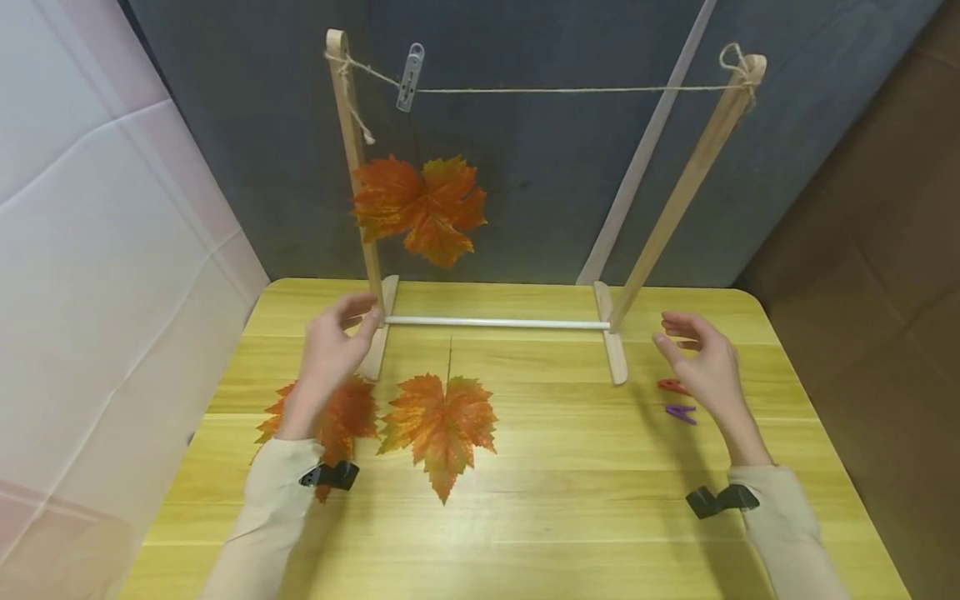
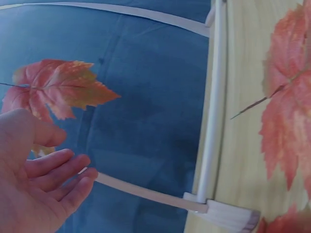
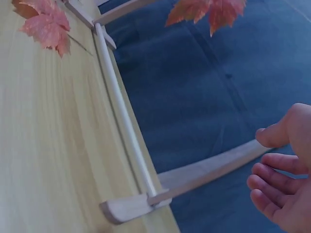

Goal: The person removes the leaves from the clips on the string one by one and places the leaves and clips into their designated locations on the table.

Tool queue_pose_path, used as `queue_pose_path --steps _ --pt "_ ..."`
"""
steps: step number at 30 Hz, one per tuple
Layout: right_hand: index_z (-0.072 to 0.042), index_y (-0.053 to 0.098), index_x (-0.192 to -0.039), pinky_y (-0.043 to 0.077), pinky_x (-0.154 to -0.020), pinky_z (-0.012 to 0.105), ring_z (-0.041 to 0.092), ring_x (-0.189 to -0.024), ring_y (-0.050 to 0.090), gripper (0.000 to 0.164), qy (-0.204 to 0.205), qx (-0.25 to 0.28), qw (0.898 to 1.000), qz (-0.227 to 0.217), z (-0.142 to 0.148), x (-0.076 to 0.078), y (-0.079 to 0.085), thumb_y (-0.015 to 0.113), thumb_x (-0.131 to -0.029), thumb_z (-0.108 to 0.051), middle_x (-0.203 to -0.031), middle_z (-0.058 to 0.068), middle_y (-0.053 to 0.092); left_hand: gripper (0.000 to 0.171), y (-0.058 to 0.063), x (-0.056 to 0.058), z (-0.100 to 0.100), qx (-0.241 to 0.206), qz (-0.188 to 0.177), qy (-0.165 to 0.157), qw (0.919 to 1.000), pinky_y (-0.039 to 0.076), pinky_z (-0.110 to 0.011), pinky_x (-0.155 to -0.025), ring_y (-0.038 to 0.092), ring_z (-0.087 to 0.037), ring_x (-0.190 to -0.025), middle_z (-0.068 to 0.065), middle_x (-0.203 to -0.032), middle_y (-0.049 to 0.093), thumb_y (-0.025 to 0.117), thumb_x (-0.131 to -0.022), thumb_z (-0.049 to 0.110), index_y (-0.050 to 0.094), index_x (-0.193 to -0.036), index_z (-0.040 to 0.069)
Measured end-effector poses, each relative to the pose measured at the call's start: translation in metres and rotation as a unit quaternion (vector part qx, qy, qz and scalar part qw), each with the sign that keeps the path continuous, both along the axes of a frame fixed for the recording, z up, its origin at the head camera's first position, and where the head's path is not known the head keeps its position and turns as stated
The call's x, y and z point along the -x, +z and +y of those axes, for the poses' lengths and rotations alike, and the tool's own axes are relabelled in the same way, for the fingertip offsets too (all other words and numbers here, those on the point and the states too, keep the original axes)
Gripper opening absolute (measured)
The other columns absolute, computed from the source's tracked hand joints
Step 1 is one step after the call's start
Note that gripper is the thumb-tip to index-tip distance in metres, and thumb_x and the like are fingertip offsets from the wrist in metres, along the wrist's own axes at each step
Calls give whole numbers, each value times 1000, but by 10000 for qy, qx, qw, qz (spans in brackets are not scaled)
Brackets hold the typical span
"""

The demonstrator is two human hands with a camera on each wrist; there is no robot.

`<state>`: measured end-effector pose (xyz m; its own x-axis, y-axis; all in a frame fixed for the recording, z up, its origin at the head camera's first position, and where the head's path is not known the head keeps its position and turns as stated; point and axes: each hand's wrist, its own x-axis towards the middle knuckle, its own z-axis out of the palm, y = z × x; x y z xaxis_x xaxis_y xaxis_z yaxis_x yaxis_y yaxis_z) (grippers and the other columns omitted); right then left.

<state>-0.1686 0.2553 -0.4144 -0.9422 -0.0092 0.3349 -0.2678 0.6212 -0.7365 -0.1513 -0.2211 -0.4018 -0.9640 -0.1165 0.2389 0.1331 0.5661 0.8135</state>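
Wooden stand [image 1: 681, 200] is between the person's left hand [image 1: 336, 346] and right hand [image 1: 707, 360]; I see both empty, loosely curved, and one orange leaf [image 1: 426, 204] hanging above the left.

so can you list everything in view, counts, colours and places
Table: 1, yellow, lower view
Posts: 2, light wood, left and right
Feet: 2, pale wood, under the posts
Rod: 1, white, between the post bases
String: 1, beige, tied between the post tops
Grey clothespin: 1, grey, toward the string's left end
Leaves: 3, orange, one hanging below the grey clothespin, two on the table
Red clothespin: 1, red, table's right
Purple clothespin: 1, purple, beside it
Backdrop: 1, dark, behind the posts
Strip: 1, pale, across backdrop
Sheets: 2, whitish left, brown right
Sleeves: 2, beige, both arms
Wrist devices: 2, black, at cuffs
Hands: 2, bare, one near each post
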Motion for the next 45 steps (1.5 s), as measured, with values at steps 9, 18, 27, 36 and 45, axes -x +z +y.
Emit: queue_pose_path --steps 9,18,27,36,45 --pt "2 65 -126 44 -85 14 35 -110 67 36 266 -438 9985 194 -22 10 25 70 -96 -17 -123 20 70 37 18 1 1 -50 325 44 9994 47 -50 -109 60 -38 -128 -18 -136 64 59 -103 22 62 -134 2" --pt "1 65 -124 50 -91 46 33 -111 65 32 572 -491 9961 450 -47 17 58 69 -95 -14 -121 18 68 27 40 7 7 -388 1753 -20 9838 50 -22 -103 69 -13 -113 -18 -121 72 63 -98 6 69 -124 1" --pt "-2 67 -123 44 -86 16 28 -109 66 32 813 -493 9912 923 -68 25 94 71 -94 -15 -120 15 70 28 66 15 9 -274 2349 -144 9715 50 -16 -96 63 10 -102 -17 -121 72 62 -98 3 69 -125 0" --pt "-3 68 -124 45 -88 20 28 -110 65 32 1017 -302 9855 1324 -93 35 137 70 -94 -16 -120 14 70 30 90 19 8 -281 2324 2 9722 51 -24 -102 66 1 -110 -16 -126 71 64 -97 6 69 -127 4" --pt "-4 68 -123 47 -91 24 19 -115 64 32 1069 -279 9814 1569 -115 40 163 70 -94 -17 -122 9 71 32 106 29 12 -222 2254 -188 9738 49 -29 -108 66 -28 -121 -13 -129 70 65 -97 8 68 -129 5"
